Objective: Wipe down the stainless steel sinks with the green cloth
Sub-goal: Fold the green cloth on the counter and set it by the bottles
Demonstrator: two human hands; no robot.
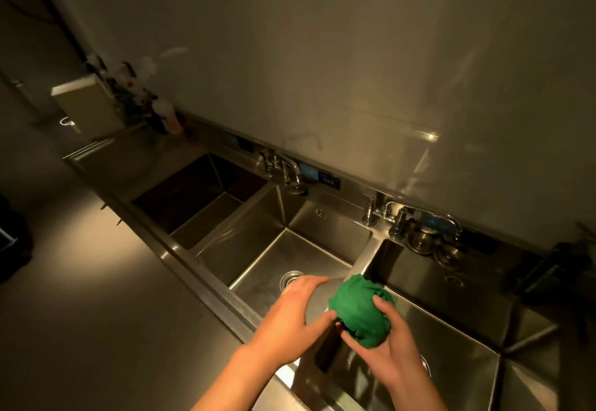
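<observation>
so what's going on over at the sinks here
A person stands at a three-basin stainless steel sink. Their right hand grips a bunched green cloth near the divider between the middle basin and right basin. The left hand, fingers fairly straight, touches the cloth's edge. Whether the cloth is touching steel is unclear.

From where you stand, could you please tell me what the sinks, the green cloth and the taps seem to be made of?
Sinks: stainless steel, brushed-looking, with soft streaky reflections and sharp folded corners.
Green cloth: soft woven or microfibre fabric, matte, crumpled into folds in the right hand.
Taps: polished, probably chromed metal, given bright highlights.
</observation>
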